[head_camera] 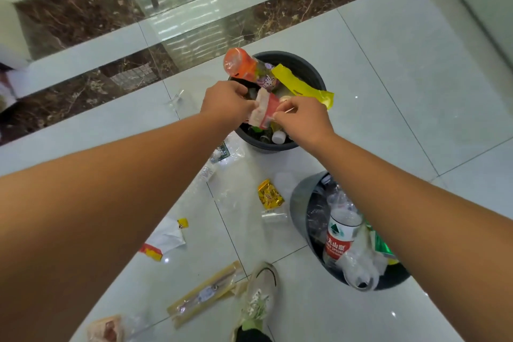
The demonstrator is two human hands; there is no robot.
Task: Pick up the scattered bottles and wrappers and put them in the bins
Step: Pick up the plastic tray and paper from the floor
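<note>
Both hands meet over the far dark bin (312, 69), which is stuffed with an orange wrapper (240, 64), a yellow wrapper (302, 86) and bottles. My left hand (226, 103) and my right hand (304, 119) each pinch one end of a red and white wrapper (265, 112) held just above the bin's contents. A second bin (298, 203) at the near right holds clear bottles, one with a red label (337, 241). Loose on the floor lie a gold wrapper (269, 194), a white wrapper (166, 236), a long beige wrapper (205, 293) and clear plastic (222, 155).
My shoe (261, 294) stands on the glossy white tiles between the long wrapper and the near bin. A pinkish packet (107, 329) lies at the bottom left. Dark marble strips and a glass panel (177, 8) run across the far floor.
</note>
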